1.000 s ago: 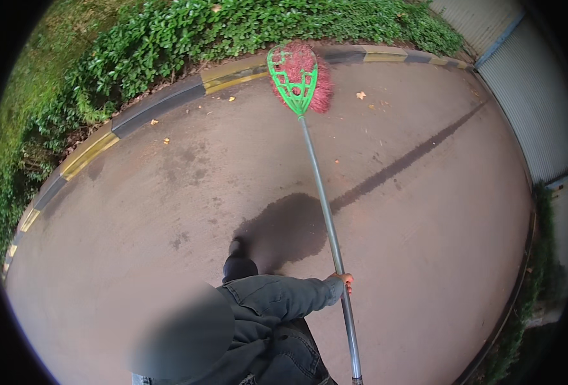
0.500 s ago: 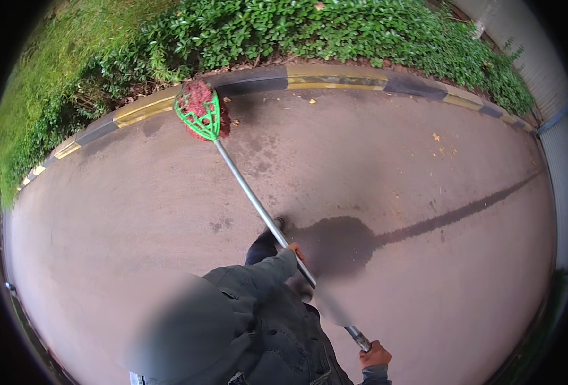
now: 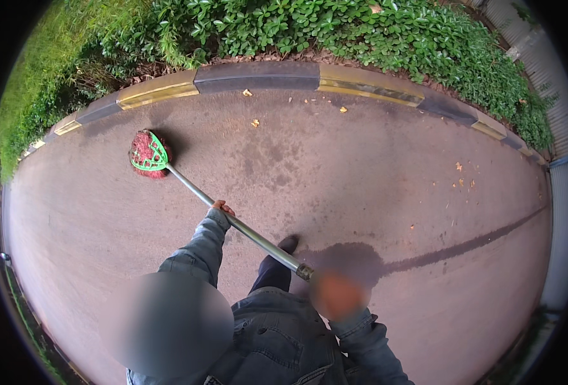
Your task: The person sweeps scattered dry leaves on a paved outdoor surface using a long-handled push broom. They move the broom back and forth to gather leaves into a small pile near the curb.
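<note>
A broom with a green fan-shaped frame and red bristles (image 3: 149, 153) reaches out to the upper left over the pavement. Whether its bristles touch the ground I cannot tell. Around the middle of its silver metal pole (image 3: 257, 239), my left hand (image 3: 223, 207) is closed, with the arm stretched forward. My right hand (image 3: 340, 295), a blurred shape, is at the near end of the pole by my waist; the pole's dark end piece runs up to it. Its separate fingers do not show.
A yellow-and-black kerb (image 3: 258, 76) curves across the far side, with leafy green plants (image 3: 335, 32) behind it. Yellow fallen leaves (image 3: 255, 122) lie on the pavement. A dark wet patch and streak (image 3: 464, 247) extend right. A corrugated wall (image 3: 553, 83) stands at the right.
The broom head has come away from the kerb, to the left and nearer me. My left hand has moved left and forward; my right hand has come up and left.
</note>
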Tool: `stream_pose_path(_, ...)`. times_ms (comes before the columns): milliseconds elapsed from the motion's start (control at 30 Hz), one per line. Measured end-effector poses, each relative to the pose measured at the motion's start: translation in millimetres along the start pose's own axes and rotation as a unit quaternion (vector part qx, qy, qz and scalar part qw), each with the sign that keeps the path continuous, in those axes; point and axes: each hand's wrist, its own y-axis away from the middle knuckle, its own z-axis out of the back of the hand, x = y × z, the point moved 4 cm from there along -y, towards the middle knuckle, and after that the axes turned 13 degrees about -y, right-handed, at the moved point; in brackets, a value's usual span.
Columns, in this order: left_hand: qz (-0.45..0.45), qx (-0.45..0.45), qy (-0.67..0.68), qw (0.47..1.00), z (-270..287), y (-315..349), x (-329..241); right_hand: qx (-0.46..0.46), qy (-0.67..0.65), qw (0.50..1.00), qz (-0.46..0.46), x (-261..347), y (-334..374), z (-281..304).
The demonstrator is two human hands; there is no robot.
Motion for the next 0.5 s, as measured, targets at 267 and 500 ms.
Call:
stream_pose_path(267,0.052,0.029,-0.017,0.998,-80.4,1.4,50.6,-0.016,0.017,0.999,-0.037,-62.8,19.1,-8.2)
stream_pose_path(500,0.092,0.169,-0.294,0.936,-159.7,67.3,284.1,0.031,0.065,0.93,-0.359,-125.5,208.5,29.2)
